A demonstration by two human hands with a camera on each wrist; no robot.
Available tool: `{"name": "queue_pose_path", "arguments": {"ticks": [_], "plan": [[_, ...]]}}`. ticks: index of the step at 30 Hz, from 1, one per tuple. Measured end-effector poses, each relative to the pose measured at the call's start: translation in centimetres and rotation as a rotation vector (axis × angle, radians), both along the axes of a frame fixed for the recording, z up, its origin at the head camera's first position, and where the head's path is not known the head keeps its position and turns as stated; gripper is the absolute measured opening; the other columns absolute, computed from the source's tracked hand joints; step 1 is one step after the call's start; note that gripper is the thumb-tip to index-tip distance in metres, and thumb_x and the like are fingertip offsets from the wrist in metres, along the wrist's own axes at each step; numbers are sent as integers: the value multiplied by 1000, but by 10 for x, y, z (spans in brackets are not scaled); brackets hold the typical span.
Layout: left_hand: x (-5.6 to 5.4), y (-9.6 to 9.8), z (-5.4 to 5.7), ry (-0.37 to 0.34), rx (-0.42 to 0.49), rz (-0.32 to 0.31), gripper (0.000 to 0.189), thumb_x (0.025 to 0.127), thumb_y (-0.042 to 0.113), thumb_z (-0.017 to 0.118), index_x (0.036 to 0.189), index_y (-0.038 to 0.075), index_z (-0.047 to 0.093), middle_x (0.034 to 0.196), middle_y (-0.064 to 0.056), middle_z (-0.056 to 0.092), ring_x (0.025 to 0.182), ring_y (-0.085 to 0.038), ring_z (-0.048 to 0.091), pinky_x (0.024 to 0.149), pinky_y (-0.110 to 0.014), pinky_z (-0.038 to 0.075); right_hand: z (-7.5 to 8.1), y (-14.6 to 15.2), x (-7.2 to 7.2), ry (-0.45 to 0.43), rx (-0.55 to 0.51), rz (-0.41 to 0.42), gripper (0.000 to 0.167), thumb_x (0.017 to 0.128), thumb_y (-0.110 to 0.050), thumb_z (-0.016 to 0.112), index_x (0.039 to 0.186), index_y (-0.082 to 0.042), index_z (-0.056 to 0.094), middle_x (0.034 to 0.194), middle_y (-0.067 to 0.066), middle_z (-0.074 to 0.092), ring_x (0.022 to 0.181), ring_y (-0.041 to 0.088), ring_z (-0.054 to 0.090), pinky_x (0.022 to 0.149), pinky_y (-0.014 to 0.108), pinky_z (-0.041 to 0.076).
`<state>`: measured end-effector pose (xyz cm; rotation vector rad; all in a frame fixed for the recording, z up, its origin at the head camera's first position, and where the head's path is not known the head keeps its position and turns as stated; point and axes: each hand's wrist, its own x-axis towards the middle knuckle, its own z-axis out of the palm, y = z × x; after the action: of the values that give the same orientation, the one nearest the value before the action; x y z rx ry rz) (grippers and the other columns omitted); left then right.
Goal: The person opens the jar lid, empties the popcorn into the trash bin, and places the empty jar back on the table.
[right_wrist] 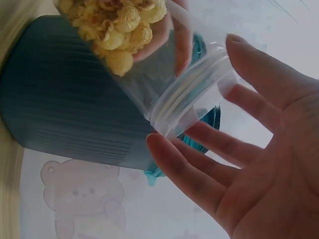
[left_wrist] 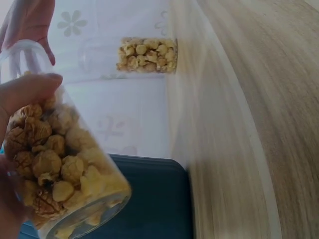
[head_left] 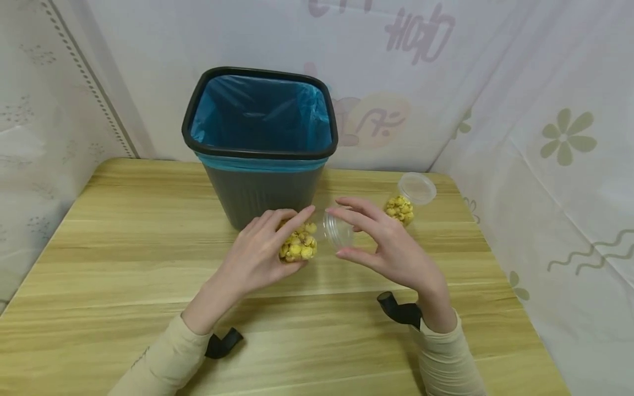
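My left hand (head_left: 264,245) grips a clear plastic jar of yellow popcorn (head_left: 299,245), tilted over with its lidded end toward my right hand. In the left wrist view, the thumb lies across the jar (left_wrist: 55,154), and popcorn fills its lower part. My right hand (head_left: 391,242) spans the clear round lid (head_left: 338,230), fingertips at the rim on opposite sides. The right wrist view shows the lid (right_wrist: 194,94) at the jar's mouth, with some fingers seen past it and the palm apart from it. How firmly they press is hard to tell.
A dark bin (head_left: 262,190) lined with a blue bag stands behind my left hand. A second lidded popcorn jar (head_left: 399,210) stands upright at the back right of the wooden table (head_left: 124,253). Patterned white cloth (head_left: 559,181) hangs around the table.
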<state>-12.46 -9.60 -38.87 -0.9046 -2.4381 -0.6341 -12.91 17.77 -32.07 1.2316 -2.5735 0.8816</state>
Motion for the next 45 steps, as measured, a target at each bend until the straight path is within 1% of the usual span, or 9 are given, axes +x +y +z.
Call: {"name": "queue_pose_path", "arguments": {"ticks": [5, 10, 14, 19, 27, 30, 36, 39, 45], "plan": [[-1, -1, 2, -104, -3, -29, 104, 73, 41, 92, 160, 28, 36, 132, -5, 62, 115, -25, 63, 91, -44, 59, 1, 4, 1, 5, -5, 53, 66, 85, -18, 85, 145, -19, 58, 157, 9, 49, 142, 25, 52, 108, 44, 52], [0, -3, 3, -226, 5, -54, 105, 73, 42, 92, 160, 30, 35, 130, -3, 63, 113, -21, 62, 90, -42, 59, 4, 5, 3, -3, -25, 102, 61, 85, -11, 84, 141, -19, 62, 157, 11, 48, 141, 25, 52, 106, 36, 53], [0, -5, 5, -282, 13, -60, 104, 75, 43, 91, 161, 29, 35, 129, -2, 62, 113, -20, 61, 89, -42, 59, 6, 7, 3, -13, -40, 113, 61, 85, -10, 84, 141, -18, 62, 158, 9, 47, 142, 24, 51, 109, 31, 50], [0, -6, 6, -272, 24, -60, 106, 74, 42, 91, 161, 30, 33, 129, -2, 62, 113, -20, 60, 90, -42, 59, 6, 9, 1, -12, -67, 80, 65, 83, -13, 86, 143, -16, 60, 157, 8, 50, 141, 24, 53, 112, 29, 48], [0, -8, 9, -265, 40, -56, 109, 72, 39, 93, 161, 30, 32, 127, -3, 62, 111, -20, 60, 87, -42, 59, 7, 15, -8, -45, -98, -3, 73, 83, -9, 85, 149, -13, 55, 153, 8, 52, 135, 21, 56, 97, 32, 58], [0, -9, 10, -267, 45, -52, 107, 72, 39, 93, 160, 28, 34, 127, -4, 62, 111, -20, 60, 85, -42, 60, 4, 18, -12, -63, -97, -25, 73, 84, -10, 85, 150, -15, 54, 153, 7, 53, 135, 20, 56, 96, 33, 59], [0, -11, 12, -279, 91, -62, 104, 72, 36, 93, 158, 26, 37, 134, -3, 61, 115, -20, 60, 89, -45, 59, -3, 22, -21, -75, -72, -55, 71, 86, -16, 84, 150, -17, 53, 154, 3, 52, 136, 19, 55, 95, 39, 60], [0, -12, 13, -275, 124, -71, 103, 71, 33, 94, 157, 24, 38, 135, -3, 61, 116, -20, 59, 91, -46, 58, -9, 23, -27, -87, -59, -71, 70, 87, -18, 83, 150, -18, 53, 154, 3, 52, 136, 19, 55, 95, 39, 60], [0, -14, 16, -267, 166, -76, 104, 70, 32, 95, 156, 23, 38, 134, -3, 60, 119, -19, 59, 96, -47, 57, -23, 26, -38, -156, -38, -91, 68, 89, -21, 81, 151, -22, 53, 154, 3, 51, 137, 20, 53, 97, 39, 60]]}}
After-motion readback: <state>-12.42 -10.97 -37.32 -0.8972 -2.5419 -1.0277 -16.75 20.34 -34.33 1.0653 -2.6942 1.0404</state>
